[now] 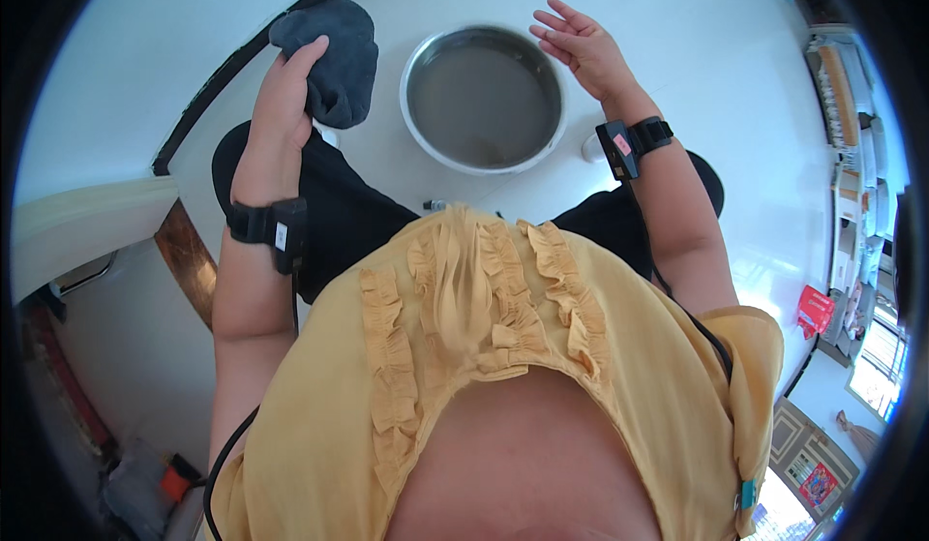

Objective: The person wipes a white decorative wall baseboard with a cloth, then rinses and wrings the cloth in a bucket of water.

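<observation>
My left hand [290,84] grips a folded dark grey cloth [340,62], its thumb lying across the front of the fold. The cloth is off the floor, left of a round metal basin [412,116]. Murky grey water [483,98] fills much of that basin, which stands on the floor between my knees. At the basin's upper right rim, my right hand [584,51] is raised with its fingers apart and nothing in it. Whether its fingertips touch the rim I cannot tell.
A black baseboard strip [218,76] runs along the wall at the left. Behind it on the lower left is a doorway with a brown wooden threshold [187,258]. A red bag [815,311] lies near furniture at the far right. A small dark object [434,206] is on the floor before me.
</observation>
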`<control>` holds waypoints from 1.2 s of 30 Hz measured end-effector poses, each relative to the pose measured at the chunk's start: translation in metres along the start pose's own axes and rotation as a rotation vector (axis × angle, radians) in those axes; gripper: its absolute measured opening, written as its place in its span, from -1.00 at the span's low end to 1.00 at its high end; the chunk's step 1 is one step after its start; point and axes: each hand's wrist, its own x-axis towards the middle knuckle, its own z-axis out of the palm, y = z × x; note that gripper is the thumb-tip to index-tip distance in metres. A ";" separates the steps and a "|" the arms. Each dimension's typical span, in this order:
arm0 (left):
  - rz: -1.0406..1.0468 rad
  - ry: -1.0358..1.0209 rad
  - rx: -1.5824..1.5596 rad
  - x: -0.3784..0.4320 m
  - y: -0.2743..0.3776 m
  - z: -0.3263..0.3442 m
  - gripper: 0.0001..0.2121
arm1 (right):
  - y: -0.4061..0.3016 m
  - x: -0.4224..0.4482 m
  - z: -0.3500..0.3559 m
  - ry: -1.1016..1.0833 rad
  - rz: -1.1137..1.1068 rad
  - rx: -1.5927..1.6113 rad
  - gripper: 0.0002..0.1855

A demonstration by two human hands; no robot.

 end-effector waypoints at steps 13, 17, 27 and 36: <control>-0.068 -0.060 0.340 0.046 -0.029 0.036 -0.46 | 0.014 0.004 -0.021 0.118 0.086 0.265 -0.36; -0.042 -0.087 0.331 0.055 -0.036 0.031 -0.43 | 0.023 0.004 -0.028 0.046 0.013 0.000 -0.43; -0.022 -0.044 0.355 0.042 -0.031 0.024 -0.43 | 0.023 0.013 -0.043 0.168 0.010 0.438 -0.52; 0.014 -0.153 0.354 0.039 -0.024 0.040 -0.59 | 0.017 0.004 -0.021 0.101 0.035 -0.483 -0.47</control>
